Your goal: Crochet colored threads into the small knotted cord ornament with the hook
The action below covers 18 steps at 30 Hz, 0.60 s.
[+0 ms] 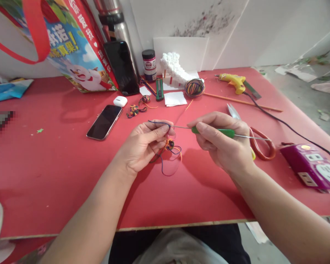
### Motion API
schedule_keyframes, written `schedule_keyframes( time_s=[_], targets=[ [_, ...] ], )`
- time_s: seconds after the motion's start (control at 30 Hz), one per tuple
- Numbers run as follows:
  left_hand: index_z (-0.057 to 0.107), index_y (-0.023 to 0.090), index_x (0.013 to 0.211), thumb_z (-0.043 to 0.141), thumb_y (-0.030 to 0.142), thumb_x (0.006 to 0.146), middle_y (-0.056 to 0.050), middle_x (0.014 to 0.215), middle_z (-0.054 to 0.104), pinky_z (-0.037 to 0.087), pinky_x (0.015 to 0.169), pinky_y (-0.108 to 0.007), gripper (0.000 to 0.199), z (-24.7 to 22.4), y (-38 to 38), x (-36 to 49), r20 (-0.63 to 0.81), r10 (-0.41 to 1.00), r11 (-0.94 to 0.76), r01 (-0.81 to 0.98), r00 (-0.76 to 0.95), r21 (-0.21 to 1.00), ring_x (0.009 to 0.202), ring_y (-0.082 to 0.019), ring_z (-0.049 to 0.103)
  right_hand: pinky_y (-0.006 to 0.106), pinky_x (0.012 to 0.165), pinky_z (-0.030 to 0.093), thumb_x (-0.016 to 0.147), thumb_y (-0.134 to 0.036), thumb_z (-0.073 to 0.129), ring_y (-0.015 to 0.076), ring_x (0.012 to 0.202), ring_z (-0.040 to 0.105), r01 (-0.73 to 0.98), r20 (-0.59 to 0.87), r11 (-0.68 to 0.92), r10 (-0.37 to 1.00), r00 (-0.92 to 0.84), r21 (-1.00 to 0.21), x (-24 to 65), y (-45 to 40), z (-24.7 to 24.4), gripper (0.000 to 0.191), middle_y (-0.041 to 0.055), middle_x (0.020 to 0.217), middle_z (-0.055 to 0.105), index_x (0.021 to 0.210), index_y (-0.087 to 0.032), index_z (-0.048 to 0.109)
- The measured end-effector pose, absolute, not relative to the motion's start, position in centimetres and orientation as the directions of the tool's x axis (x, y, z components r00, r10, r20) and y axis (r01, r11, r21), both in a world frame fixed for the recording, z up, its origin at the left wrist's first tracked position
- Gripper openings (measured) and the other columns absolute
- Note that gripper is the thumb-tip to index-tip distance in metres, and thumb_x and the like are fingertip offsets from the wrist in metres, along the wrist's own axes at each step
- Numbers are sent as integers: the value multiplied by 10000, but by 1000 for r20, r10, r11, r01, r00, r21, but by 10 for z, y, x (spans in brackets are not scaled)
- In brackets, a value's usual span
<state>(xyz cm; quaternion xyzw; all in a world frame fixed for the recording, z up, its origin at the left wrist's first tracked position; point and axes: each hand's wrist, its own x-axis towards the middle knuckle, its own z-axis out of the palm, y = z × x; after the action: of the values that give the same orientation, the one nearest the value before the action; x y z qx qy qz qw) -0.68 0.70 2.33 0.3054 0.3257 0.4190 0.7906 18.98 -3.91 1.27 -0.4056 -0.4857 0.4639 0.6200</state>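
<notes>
Just beside your left hand point(143, 146) is a small orange-and-black knotted yarn piece point(169, 144); that hand pinches thin dark-blue cord point(155, 122). Your right hand point(227, 151) grips a slim green-handled metal tool point(226, 133). Beyond lies a round multicoloured yarn ball point(194, 87).

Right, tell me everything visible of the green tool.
The green tool has a handle, plastic by its look, and a thin metal shaft at each end. The right hand grips it, nearly level, above the red tabletop. Its left end reaches the dark blue cord at the left hand's fingertips; its exact tip can't be made out.
</notes>
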Motion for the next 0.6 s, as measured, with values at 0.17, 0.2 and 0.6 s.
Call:
schedule_keyframes(
  time_s=[0.17, 0.2, 0.6],
  targets=[
    [855, 75, 789, 1000, 101, 677, -77, 705, 784, 418, 459, -106, 185, 22, 7, -8, -251, 860, 462, -471, 444, 751, 492, -15, 514, 244, 437, 315, 918, -237, 789, 78, 479, 412, -185, 216, 231, 971, 97, -955, 191, -40, 12, 85, -31, 592, 577, 876, -195, 849],
    [855, 76, 790, 1004, 106, 674, -76, 707, 786, 421, 459, -104, 191, 22, 7, -8, -250, 861, 461, -470, 443, 753, 493, -15, 516, 246, 436, 318, 917, -245, 792, 79, 479, 412, -179, 213, 228, 972, 99, -957, 191, -40, 12, 87, -29, 592, 580, 876, -195, 850],
    [849, 95, 767, 1000, 119, 683, -66, 699, 781, 442, 457, -106, 174, 21, 7, -8, -250, 859, 458, -450, 447, 767, 486, -19, 521, 251, 429, 316, 880, -299, 834, 79, 471, 401, -186, 180, 194, 979, 92, -963, 190, -39, 13, 106, -37, 571, 556, 848, -198, 832]
  ],
)
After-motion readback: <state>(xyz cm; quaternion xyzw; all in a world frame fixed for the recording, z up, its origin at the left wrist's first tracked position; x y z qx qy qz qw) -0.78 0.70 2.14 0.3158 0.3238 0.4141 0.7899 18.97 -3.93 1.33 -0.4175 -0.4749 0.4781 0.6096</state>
